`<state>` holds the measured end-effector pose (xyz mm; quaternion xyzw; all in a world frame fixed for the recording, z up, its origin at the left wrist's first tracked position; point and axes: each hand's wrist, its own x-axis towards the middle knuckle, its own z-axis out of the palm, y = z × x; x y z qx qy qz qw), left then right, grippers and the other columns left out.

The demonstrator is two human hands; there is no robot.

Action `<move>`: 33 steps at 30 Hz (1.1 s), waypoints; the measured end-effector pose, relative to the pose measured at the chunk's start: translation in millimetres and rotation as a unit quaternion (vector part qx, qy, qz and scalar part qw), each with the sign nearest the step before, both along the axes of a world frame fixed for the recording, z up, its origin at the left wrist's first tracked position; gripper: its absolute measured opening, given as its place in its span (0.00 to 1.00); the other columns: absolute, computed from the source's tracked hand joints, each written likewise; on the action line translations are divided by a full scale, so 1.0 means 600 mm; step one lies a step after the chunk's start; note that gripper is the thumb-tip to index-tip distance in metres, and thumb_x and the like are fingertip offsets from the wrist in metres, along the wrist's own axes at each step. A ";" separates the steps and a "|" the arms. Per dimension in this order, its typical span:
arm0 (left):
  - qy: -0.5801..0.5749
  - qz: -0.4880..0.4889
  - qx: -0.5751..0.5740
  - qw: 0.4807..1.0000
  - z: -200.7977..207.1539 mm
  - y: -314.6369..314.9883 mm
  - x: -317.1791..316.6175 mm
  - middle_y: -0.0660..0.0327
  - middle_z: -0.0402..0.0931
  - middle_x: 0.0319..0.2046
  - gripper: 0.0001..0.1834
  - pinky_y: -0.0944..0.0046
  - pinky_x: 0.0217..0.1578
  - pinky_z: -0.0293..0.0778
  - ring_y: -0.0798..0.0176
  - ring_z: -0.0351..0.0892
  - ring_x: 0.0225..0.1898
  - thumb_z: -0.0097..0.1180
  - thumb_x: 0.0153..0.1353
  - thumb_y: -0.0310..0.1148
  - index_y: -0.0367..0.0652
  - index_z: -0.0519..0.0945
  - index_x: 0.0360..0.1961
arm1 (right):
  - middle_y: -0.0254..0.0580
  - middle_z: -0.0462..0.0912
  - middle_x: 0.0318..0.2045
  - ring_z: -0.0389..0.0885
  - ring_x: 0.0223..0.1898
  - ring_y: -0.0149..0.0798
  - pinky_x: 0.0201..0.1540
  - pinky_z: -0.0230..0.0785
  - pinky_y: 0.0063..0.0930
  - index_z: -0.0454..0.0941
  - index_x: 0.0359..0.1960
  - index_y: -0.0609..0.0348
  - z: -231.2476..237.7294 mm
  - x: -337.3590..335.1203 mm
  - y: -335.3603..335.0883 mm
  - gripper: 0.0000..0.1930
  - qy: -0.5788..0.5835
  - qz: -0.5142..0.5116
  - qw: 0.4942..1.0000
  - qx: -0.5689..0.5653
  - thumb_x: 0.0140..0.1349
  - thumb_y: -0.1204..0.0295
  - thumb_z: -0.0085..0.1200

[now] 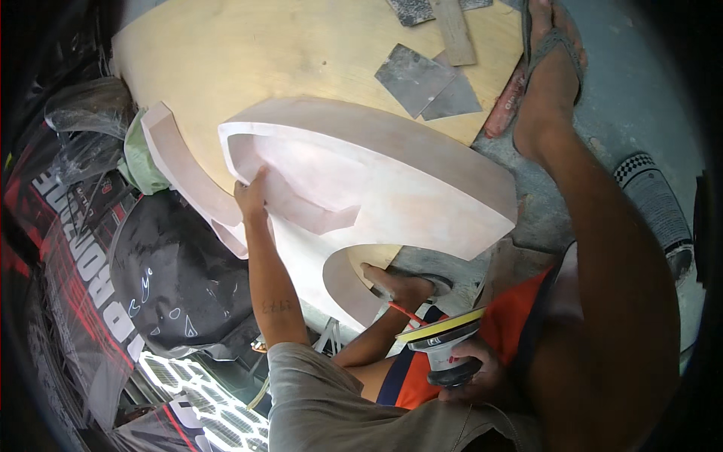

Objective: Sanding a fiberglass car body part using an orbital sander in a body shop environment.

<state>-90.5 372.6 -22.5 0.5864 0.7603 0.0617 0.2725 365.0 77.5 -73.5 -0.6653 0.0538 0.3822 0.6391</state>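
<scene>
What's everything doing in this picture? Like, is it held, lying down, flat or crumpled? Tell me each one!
White panel: lying partly over the yellow board
Left hand: gripping the panel's edge
Right hand: closed around the sander
Sander: held, yellow pad off the panel; running or not, can't tell
Grey sheets: flat, overlapping
Spray can: on its side
Sandal at the top: worn
Clear plastic: crumpled

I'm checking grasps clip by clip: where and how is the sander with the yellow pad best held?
Probably hold the sander around its grey body, coming from the person's right, as the right grip does. The body is narrower than the disc-shaped yellow pad, which faces away from that grip, so this should keep clear of the pad's face.
</scene>
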 end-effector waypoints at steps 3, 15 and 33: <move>-0.081 -0.004 0.034 0.996 -0.023 -0.007 0.002 0.51 0.83 0.47 0.27 0.60 0.45 0.79 0.55 0.83 0.44 0.73 0.54 0.33 0.30 0.78 0.52 | 0.42 0.65 0.64 0.66 0.65 0.41 0.69 0.58 0.37 0.61 0.70 0.56 0.005 0.000 0.002 0.32 -0.007 -0.006 1.000 -0.006 0.71 0.51 0.52; 0.031 -0.028 0.123 0.991 -0.043 -0.016 0.020 0.42 0.81 0.49 0.34 0.56 0.47 0.79 0.50 0.82 0.46 0.71 0.55 0.35 0.19 0.72 0.54 | 0.43 0.66 0.65 0.64 0.66 0.43 0.70 0.56 0.39 0.64 0.68 0.57 0.015 0.014 0.021 0.31 -0.039 -0.020 0.998 -0.048 0.73 0.49 0.47; 0.021 0.002 0.087 0.996 -0.037 -0.013 0.028 0.43 0.78 0.51 0.38 0.55 0.50 0.78 0.52 0.80 0.48 0.70 0.58 0.36 0.19 0.65 0.60 | 0.46 0.67 0.65 0.60 0.68 0.46 0.72 0.52 0.42 0.67 0.66 0.58 0.039 0.036 0.008 0.30 -0.080 -0.033 0.992 -0.094 0.76 0.46 0.39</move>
